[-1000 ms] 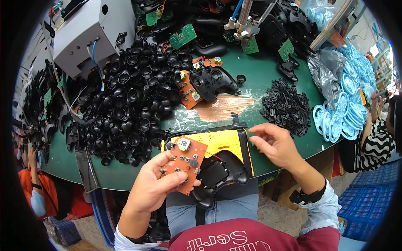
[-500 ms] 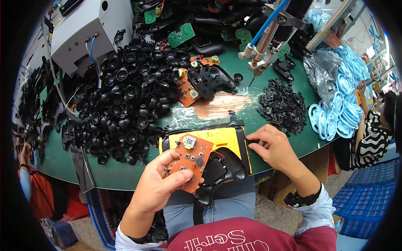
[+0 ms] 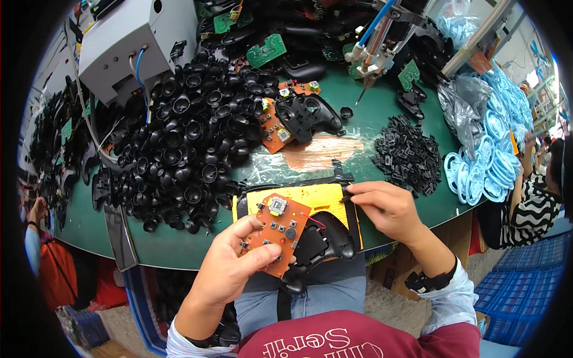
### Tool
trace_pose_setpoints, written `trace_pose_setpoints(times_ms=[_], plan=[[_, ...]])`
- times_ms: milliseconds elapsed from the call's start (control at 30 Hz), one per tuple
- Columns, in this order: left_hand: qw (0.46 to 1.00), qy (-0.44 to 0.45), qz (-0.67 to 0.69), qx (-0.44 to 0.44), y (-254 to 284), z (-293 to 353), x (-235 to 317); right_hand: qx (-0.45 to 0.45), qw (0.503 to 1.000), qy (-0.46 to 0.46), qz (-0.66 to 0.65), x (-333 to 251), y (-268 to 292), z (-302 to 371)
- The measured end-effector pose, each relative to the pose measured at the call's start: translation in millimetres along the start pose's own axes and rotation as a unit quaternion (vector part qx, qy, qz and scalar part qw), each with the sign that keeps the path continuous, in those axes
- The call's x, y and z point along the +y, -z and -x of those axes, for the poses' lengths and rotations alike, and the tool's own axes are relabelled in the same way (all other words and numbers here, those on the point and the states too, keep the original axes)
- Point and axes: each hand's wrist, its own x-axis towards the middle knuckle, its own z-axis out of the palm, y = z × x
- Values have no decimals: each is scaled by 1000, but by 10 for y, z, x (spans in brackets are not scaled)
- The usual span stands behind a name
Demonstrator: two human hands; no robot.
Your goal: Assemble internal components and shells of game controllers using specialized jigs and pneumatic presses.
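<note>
An orange circuit board (image 3: 277, 238) is gripped by its lower left side in my left hand (image 3: 230, 259), thumb on its face. The board carries a white square part, small buttons and a round dark part. Red wire runs from it toward a black game controller shell (image 3: 337, 238), which lies partly under it. Beneath them is a yellow pad (image 3: 292, 194) edged with black tape, at the table's front edge. My right hand (image 3: 391, 209) is at the pad's upper right edge, finger and thumb close together at a small dark piece I cannot make out.
Black joystick caps (image 3: 197, 131) heap at the left; small black parts (image 3: 409, 155) pile at the right. A tool with a thin bit (image 3: 367, 77) hangs above the table. Another controller shell (image 3: 307, 116) lies ahead. Light blue rings (image 3: 489, 170) and a grey machine (image 3: 122, 51) flank the table.
My right hand has moved slightly up and left, its fingertips now at the pad's black-taped edge. My left hand still holds the circuit board. The view has shifted a little.
</note>
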Motion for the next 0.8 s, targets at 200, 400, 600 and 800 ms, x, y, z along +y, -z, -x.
trace_pose_setpoints(times_ms=[200, 400, 600, 800], plan=[[1000, -4, -13, 0, 1, -3, -17, 51, 919, -348, -179, -184, -98, -23], [1000, -4, -9, -3, -61, -56, -44, 15, 901, -391, -186, -149, -58, -7], [1000, -3, -11, -16, -26, -41, -60, -14, 914, -376, -154, -247, -3, -86], [1000, -6, -19, -2, -135, -46, -68, 8, 958, -286, -21, -379, -65, -98]])
